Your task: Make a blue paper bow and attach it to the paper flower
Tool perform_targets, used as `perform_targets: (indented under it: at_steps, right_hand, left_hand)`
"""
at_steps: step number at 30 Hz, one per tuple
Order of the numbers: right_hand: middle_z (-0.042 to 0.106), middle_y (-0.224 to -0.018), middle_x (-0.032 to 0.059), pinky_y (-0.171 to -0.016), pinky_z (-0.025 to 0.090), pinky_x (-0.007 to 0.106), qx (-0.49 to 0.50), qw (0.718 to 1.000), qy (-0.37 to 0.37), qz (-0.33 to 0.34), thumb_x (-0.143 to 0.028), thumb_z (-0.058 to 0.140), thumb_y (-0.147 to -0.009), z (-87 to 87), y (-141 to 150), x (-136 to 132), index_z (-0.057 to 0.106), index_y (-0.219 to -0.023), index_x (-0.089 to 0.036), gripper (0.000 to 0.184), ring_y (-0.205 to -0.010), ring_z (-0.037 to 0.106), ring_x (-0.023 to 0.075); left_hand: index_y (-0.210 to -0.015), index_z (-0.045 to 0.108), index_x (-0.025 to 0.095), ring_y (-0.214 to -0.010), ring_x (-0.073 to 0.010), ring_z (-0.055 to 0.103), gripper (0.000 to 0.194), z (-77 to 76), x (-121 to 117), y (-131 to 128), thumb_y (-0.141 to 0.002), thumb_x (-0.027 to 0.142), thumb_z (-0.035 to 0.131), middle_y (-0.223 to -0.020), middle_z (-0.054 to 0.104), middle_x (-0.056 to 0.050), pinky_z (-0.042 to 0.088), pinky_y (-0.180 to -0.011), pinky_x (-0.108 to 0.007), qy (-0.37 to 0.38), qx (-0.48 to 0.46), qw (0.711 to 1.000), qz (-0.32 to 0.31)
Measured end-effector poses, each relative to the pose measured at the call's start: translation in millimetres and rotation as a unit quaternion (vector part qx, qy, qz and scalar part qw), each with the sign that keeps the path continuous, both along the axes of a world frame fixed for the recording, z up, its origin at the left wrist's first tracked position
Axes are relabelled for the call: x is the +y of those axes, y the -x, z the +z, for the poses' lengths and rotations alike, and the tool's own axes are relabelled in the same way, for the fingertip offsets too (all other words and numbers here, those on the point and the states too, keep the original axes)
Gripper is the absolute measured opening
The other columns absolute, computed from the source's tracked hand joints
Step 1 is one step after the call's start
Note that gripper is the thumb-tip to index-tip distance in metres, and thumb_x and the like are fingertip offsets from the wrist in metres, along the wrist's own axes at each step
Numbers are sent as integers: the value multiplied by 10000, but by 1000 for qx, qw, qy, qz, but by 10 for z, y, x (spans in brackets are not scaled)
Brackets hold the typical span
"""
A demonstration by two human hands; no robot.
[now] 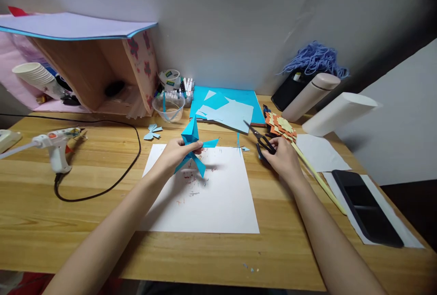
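My left hand point(179, 153) pinches a folded bright-blue paper piece point(190, 131) with several pointed arms, held just above a white sheet of paper point(218, 201). Out to the right, my right hand point(284, 156) has its fingers closed on the handles of black scissors point(264, 141). The scissor blades point away and to the left. Near their tip lie a thin blue paper strip point(238, 142) and small scraps. Left of the folded piece, a pale-blue paper bow point(153, 132) rests on the wooden table point(218, 258).
A white glue gun point(58, 147) with a black cord lies left, before a cardboard box point(139, 67). Behind stand a clear plastic bowl point(169, 106) and blue sheets point(221, 108). An orange-and-yellow paper flower point(280, 125), a bottle point(310, 97) and a phone point(367, 206) are right.
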State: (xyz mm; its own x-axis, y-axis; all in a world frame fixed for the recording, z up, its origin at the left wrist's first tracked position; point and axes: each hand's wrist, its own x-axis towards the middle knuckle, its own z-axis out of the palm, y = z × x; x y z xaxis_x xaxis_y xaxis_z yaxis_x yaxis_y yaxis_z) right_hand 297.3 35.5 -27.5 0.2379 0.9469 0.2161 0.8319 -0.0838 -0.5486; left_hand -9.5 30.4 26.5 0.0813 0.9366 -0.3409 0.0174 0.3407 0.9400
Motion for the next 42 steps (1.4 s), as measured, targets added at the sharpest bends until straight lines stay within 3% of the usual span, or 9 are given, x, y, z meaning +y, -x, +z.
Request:
perform_targets:
  at_steps: [2, 3, 5, 7, 9, 14, 23, 32, 42]
  right_hand:
    - [510, -706, 13, -622, 437, 312, 148, 988, -21, 24, -354, 575, -730, 94, 128, -85, 469, -798, -201, 199, -658, 525, 180]
    - [484, -666, -11, -575, 431, 290, 261, 962, -1, 78, -417, 547, -774, 132, 208, -139, 457, -848, -210, 237, -598, 506, 158]
    - [463, -669, -25, -521, 429, 270, 436, 875, 50, 203, -596, 511, -781, 177, 383, -258, 446, -904, -216, 405, -544, 492, 131]
    - [432, -699, -28, -534, 469, 293, 514, 796, 100, 303, -775, 477, -678, 193, 553, -380, 455, -919, -206, 618, -521, 477, 111]
    - [410, -678, -36, -580, 505, 342, 522, 755, 161, 364, -886, 332, -594, 202, 682, -487, 451, -904, -194, 767, -502, 463, 104]
    - [408, -694, -31, -609, 502, 320, 437, 783, 236, 376, -830, 322, -674, 241, 774, -636, 438, -930, -180, 708, -547, 466, 93]
    - [418, -738, -21, -549, 455, 270, 389, 810, 229, 375, -812, 300, -707, 237, 738, -626, 439, -936, -186, 681, -534, 483, 87]
    - [415, -690, -34, -477, 409, 224, 404, 813, 230, 350, -852, 287, -654, 169, 804, -668, 382, -797, -193, 681, -503, 493, 83]
    - [388, -635, -55, -428, 394, 201, 392, 830, 212, 335, -840, 299, -673, 113, 869, -712, 416, -822, -191, 676, -446, 446, 64]
  left_hand:
    - [-627, 677, 119, -672, -170, 626, 253, 68, 78, -44, -580, 349, 772, -676, 688, -79, 486, -666, -285, -25, 4, 1000, 6]
    - [-625, 677, 119, -674, -174, 629, 251, 104, 117, -75, -577, 346, 773, -676, 690, -81, 487, -677, -292, -33, 4, 999, 8]
    - [-622, 677, 118, -671, -179, 631, 253, 175, 187, -148, -568, 344, 776, -672, 690, -82, 486, -684, -301, -50, -2, 999, 8]
    - [-622, 678, 116, -667, -180, 631, 259, 235, 240, -219, -562, 347, 777, -662, 688, -79, 484, -683, -303, -69, -10, 998, 13]
    - [-625, 680, 115, -666, -178, 628, 258, 277, 270, -275, -567, 348, 773, -655, 686, -71, 482, -687, -300, -93, -16, 995, 21]
    - [-641, 687, 127, -672, -171, 624, 241, 278, 247, -359, -596, 354, 755, -666, 688, -62, 469, -693, -289, -113, -6, 994, -1]
    - [-650, 678, 114, -665, -152, 591, 224, 195, 131, -503, -623, 331, 724, -666, 657, -60, 450, -694, -286, -79, 22, 991, -104]
    - [-652, 664, 110, -659, -140, 578, 214, 189, 130, -491, -646, 320, 707, -659, 642, -51, 439, -677, -270, -89, 17, 989, -113]
    - [-610, 669, 118, -634, -143, 587, 176, 178, 132, -474, -618, 287, 720, -633, 654, -52, 457, -679, -281, -72, 6, 992, -101]
